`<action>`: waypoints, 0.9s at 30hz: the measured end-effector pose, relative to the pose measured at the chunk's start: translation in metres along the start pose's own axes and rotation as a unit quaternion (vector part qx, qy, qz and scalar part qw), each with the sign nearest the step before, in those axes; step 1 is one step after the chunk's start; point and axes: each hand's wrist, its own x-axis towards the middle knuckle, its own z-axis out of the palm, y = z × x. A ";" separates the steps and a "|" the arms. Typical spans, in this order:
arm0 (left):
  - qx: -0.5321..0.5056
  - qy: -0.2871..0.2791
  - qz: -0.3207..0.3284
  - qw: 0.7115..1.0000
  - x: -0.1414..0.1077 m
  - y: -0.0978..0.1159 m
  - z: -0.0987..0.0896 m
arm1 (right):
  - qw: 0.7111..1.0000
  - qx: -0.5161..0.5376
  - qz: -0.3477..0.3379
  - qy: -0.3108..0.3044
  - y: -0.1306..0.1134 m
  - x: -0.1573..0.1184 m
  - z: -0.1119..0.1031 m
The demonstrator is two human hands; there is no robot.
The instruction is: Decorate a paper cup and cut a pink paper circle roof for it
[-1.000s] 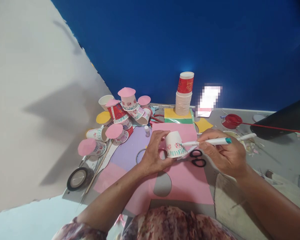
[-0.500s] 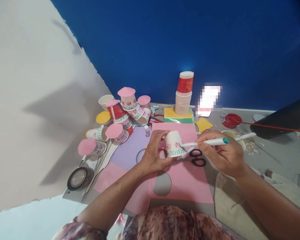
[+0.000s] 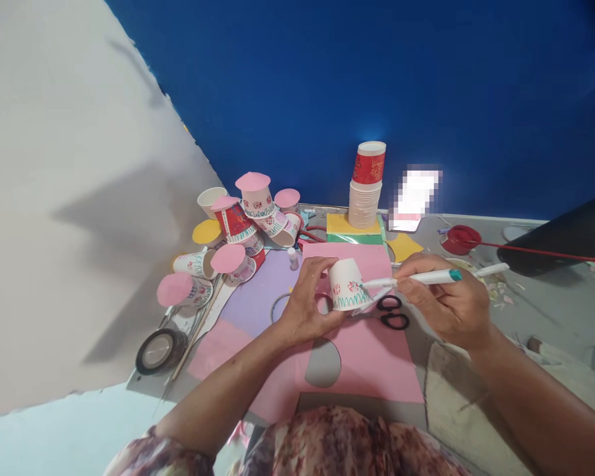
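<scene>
My left hand (image 3: 311, 301) grips a white paper cup (image 3: 346, 276) upside down, thumb near its rim and fingers at its base. Red flowers and green zigzag grass are drawn on the cup's side. In my right hand (image 3: 443, 301) is a white marker with a green end (image 3: 426, 277), its tip at the cup's right side by a flower. A second white pen (image 3: 493, 270) also passes through the right hand; its other end reaches below the cup. Black-handled scissors (image 3: 394, 320) lie under the cup on pink paper (image 3: 371, 370) that has a round hole cut in it.
Decorated cups with pink paper roofs (image 3: 252, 182) cluster at the back left. A tall cup stack (image 3: 364, 201) stands on yellow paper at the back. Tape (image 3: 156, 352) lies at the left edge, a glue stick (image 3: 292, 258) mid-table, and a cloth (image 3: 456, 396) at right.
The marker tip has moved slightly right and up along the cup, with my right hand shifting right. More green marks show at the cup's lower right. The left hand keeps its hold.
</scene>
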 end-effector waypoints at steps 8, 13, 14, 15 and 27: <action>0.004 0.001 0.001 1.000 -0.001 -0.001 0.001 | 1.000 0.012 -0.019 -0.015 -0.004 0.000 0.002; 0.009 -0.011 -0.005 1.000 -0.001 0.000 -0.001 | 0.999 0.010 -0.036 -0.024 -0.005 0.002 0.003; 0.010 -0.012 -0.006 1.000 -0.001 0.000 -0.001 | 0.999 0.006 -0.036 -0.026 -0.005 0.002 0.003; 0.011 -0.012 -0.008 1.000 -0.001 0.000 0.000 | 0.999 0.003 -0.034 -0.027 -0.005 0.002 0.003; 0.014 -0.007 -0.002 1.000 -0.001 0.000 0.000 | 0.999 0.012 -0.032 -0.036 -0.006 0.000 0.005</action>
